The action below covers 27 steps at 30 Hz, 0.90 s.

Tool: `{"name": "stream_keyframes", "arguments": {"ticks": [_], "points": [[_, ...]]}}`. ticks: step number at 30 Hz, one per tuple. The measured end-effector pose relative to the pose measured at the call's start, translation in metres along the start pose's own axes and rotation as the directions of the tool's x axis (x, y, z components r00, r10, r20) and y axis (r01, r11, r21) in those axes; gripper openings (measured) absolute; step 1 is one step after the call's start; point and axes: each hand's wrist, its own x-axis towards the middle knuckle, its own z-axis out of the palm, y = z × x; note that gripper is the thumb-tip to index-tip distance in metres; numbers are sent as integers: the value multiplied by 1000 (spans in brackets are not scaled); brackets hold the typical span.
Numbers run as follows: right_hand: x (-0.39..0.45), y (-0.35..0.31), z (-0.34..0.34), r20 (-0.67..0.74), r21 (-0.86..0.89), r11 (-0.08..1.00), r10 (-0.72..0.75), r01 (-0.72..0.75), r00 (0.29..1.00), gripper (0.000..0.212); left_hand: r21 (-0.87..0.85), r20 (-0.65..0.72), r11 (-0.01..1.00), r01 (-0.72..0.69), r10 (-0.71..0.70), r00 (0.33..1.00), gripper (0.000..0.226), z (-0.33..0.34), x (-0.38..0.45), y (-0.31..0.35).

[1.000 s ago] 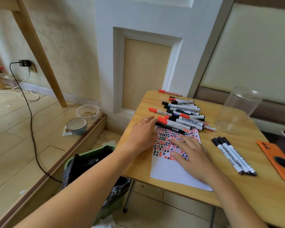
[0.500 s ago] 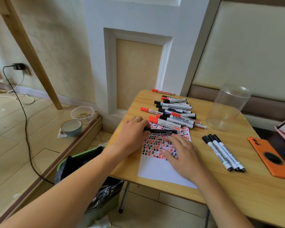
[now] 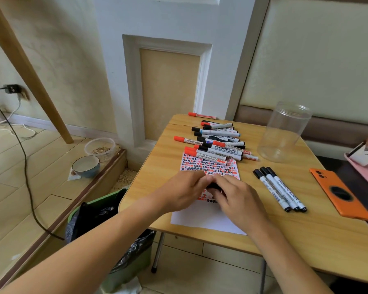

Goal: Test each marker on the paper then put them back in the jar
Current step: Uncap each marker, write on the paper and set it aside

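A black marker (image 3: 213,186) is held between both my hands over the white paper (image 3: 202,220), which is covered in red and black scribbles at its far half. My left hand (image 3: 183,193) grips one end and my right hand (image 3: 235,200) grips the other; most of the marker is hidden by my fingers. A pile of several red and black whiteboard markers (image 3: 216,143) lies beyond the paper. Three black markers (image 3: 279,188) lie side by side to the right. The clear plastic jar (image 3: 282,132) stands at the back right with no markers in it.
An orange phone (image 3: 340,196) lies at the table's right edge, with a pink object (image 3: 365,160) beyond it. A green bin with a black bag (image 3: 106,225) stands below the table's left edge. Two bowls (image 3: 86,165) and a cable (image 3: 26,166) are on the floor.
My left hand picked a black marker from the pile's near edge and drew it back over the paper. My right hand lifted off the paper and closed on the marker's other end.
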Motion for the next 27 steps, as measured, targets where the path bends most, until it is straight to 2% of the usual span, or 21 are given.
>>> {"name": "stream_keyframes", "arguments": {"ticks": [2,5,9,17,22,27], "points": [[-2,3,-4,25,19,1000,-2,2,1000,13,45,22,999,4,-5,1000,34,3,1,-1],[-4,4,-8,46,25,1000,1,-2,999,27,60,19,998,16,-17,1000,29,7,3,-3],[-3,3,-8,43,-92,996,23,-19,999,39,52,-14,999,12,-11,1000,29,13,5,-3],[5,6,-11,22,-175,984,40,-36,999,32,2,-134,1000,-12,13,991,22,13,5,-5],[5,11,-8,150,-150,975,184,-162,971,44,183,-188,983,-29,65,980,12,16,9,-17],[2,17,-7,159,-175,967,213,-185,964,60,275,-215,960,42,19,977,14,8,15,-34]]}}
